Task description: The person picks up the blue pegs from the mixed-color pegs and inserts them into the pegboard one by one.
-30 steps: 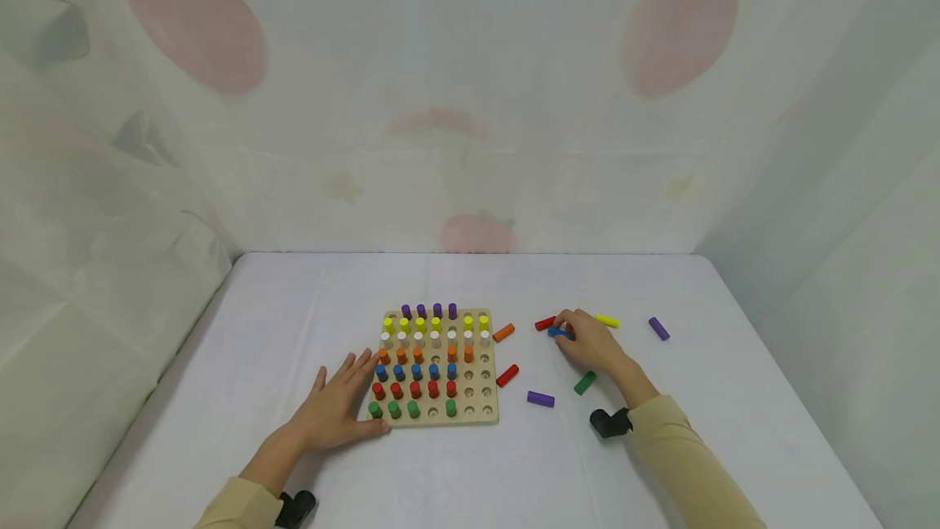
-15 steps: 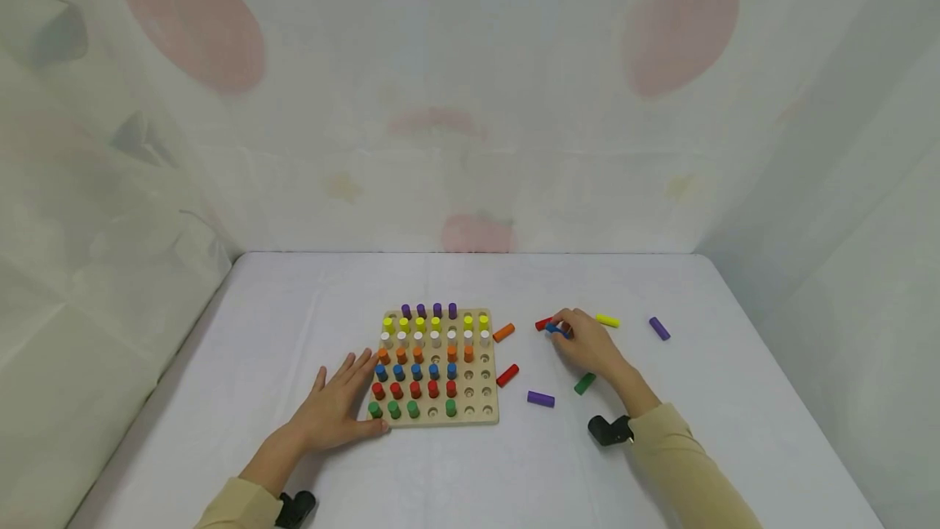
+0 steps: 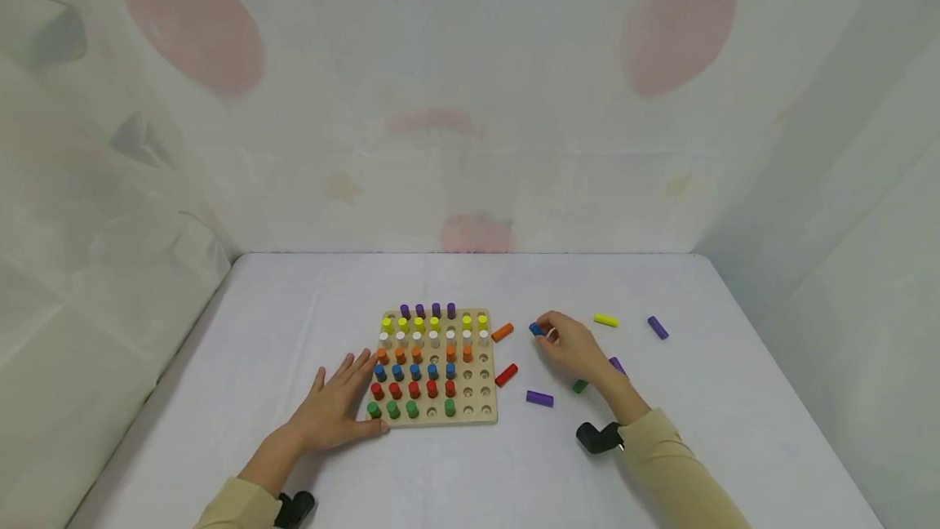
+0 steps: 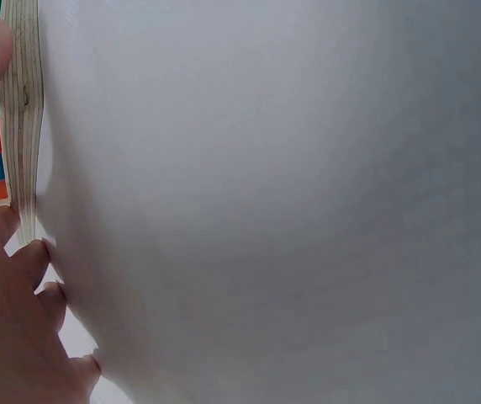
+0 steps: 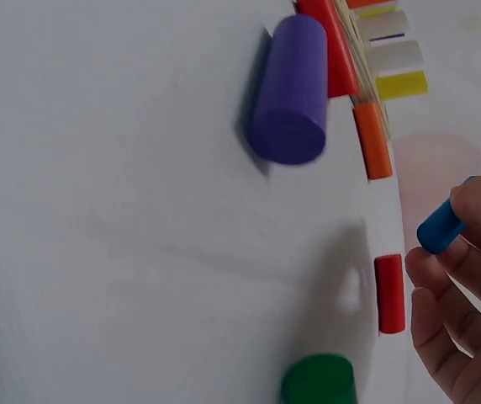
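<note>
A wooden pegboard [image 3: 463, 421] lies on the table with rows of coloured pegs standing in its holes. The left hand [image 3: 330, 406] rests at the board's left side, fingers straight and spread, thumb at the near left corner. In the left wrist view its fingers [image 4: 30, 261] lie along the board's edge. To the right of the board, the right hand [image 3: 576, 349] pinches a blue peg [image 5: 441, 227] between thumb and fingers. This peg is tilted and appears raised off the cloth. A red peg [image 5: 390, 295] lies close by, hidden behind the hand in the head view.
Loose pegs lie right of the board: orange [image 3: 503, 332], red [image 3: 507, 375], purple [image 3: 539, 399], yellow [image 3: 605, 320] and another purple [image 3: 658, 327]. A green peg [image 3: 580, 386] and a purple peg [image 3: 618, 365] are partly covered by the right arm.
The right hand has lifted the blue peg and moved left toward the board with it. A purple peg beside the right wrist has come into view. The left hand stays put.
</note>
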`<state>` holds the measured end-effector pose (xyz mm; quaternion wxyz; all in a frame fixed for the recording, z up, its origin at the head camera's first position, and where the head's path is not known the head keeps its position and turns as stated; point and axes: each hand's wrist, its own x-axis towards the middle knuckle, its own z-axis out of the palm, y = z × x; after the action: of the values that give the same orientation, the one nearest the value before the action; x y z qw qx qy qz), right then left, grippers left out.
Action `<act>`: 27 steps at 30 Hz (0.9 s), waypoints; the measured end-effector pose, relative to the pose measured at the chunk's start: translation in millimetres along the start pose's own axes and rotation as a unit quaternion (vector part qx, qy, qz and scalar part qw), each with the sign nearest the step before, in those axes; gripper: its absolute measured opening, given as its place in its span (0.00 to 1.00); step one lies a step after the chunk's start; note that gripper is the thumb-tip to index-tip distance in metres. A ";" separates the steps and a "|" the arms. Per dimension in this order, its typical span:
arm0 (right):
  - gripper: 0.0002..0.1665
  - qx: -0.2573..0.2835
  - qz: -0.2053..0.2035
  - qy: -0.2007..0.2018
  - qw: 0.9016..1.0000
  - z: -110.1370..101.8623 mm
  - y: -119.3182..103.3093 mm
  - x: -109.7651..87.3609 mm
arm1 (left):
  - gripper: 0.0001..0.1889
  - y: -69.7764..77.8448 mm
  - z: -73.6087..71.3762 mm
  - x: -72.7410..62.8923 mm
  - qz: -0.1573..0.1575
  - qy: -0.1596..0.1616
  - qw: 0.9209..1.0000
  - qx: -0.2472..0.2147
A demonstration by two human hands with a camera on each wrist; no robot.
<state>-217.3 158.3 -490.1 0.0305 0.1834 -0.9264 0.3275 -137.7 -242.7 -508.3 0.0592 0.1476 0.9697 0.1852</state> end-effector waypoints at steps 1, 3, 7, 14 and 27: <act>0.12 0.003 -0.004 -0.001 1.000 1.5 -1.2 0.0 | 0.58 -0.1 0.0 0.1 0.000 0.000 1.000 0.001; 0.13 0.003 -0.009 -0.003 1.000 4.8 -2.9 0.1 | 0.58 -0.1 -0.1 0.3 0.001 0.001 1.000 0.002; 0.15 0.002 -0.014 -0.002 1.000 11.0 -6.1 0.3 | 0.58 0.3 -0.6 0.3 0.002 0.000 1.000 0.000; 0.14 0.029 0.015 -0.011 0.999 19.0 -17.2 1.1 | 0.57 0.5 -0.9 -0.1 0.001 -0.001 1.000 0.001; 0.15 0.060 -0.013 -0.050 0.997 31.2 -36.8 -1.0 | 0.57 0.4 -0.9 -0.9 0.004 0.002 1.000 0.004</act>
<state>-201.2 112.9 -492.8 -0.0231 0.2127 -0.9032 0.3721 -136.9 -243.0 -507.3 0.0556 0.1516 0.9700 0.1819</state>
